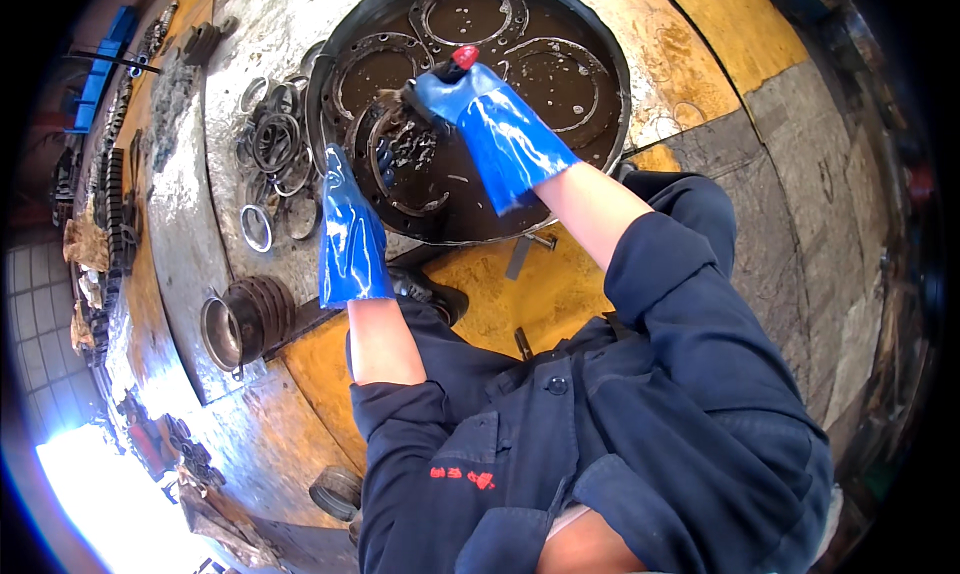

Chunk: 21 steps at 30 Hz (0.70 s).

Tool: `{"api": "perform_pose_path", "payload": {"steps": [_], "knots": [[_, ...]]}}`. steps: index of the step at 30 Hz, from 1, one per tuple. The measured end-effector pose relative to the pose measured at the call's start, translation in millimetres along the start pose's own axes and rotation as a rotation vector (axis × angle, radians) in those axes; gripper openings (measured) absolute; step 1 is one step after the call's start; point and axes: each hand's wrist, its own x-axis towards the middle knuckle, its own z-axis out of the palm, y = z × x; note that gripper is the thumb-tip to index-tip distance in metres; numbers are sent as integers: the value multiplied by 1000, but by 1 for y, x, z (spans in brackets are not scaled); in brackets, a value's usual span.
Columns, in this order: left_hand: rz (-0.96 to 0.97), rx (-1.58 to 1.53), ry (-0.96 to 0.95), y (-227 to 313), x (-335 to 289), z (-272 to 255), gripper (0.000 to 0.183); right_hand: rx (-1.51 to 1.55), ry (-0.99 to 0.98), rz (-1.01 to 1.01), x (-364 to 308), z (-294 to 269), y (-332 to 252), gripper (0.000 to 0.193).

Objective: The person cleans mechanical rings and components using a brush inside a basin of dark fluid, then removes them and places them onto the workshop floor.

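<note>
Both of my hands wear long, wet blue rubber gloves. My right hand (455, 89) is closed round a brush with a red-ended handle (466, 57). Its dark bristle end is hard to make out against the dirty liquid. At the left side of a round black tub (619, 104), my left hand (340, 179) grips a metal ring flange (368, 134). Blue fingertips show inside that ring, just over the liquid. Other ring flanges (415, 16) with bolt holes lie partly sunk in the dark liquid, at the back and right of the tub.
Left of the tub lies a heap of metal rings (275, 142), with a single ring (256, 228) nearer me. A ribbed metal cylinder (255, 319) stands at the left. Metal plates, grey and yellow, cover the floor (500, 294). A small tool (520, 254) lies by the tub's near edge.
</note>
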Motion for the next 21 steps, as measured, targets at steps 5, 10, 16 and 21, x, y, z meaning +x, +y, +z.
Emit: {"api": "perform_pose_path", "payload": {"steps": [5, 10, 16, 21], "knots": [[53, 36, -62, 2, -3, 22, 73, -38, 37, 268, 18, -18, 56, 56], [2, -32, -35, 9, -3, 19, 63, -4, -65, 383, -33, -29, 48, 50], [-79, -62, -56, 0, 19, 17, 52, -207, -19, -382, -33, -18, 64, 41], [-89, -19, 54, -7, 28, 3, 51, -565, -118, -851, -3, -15, 44, 31]]}}
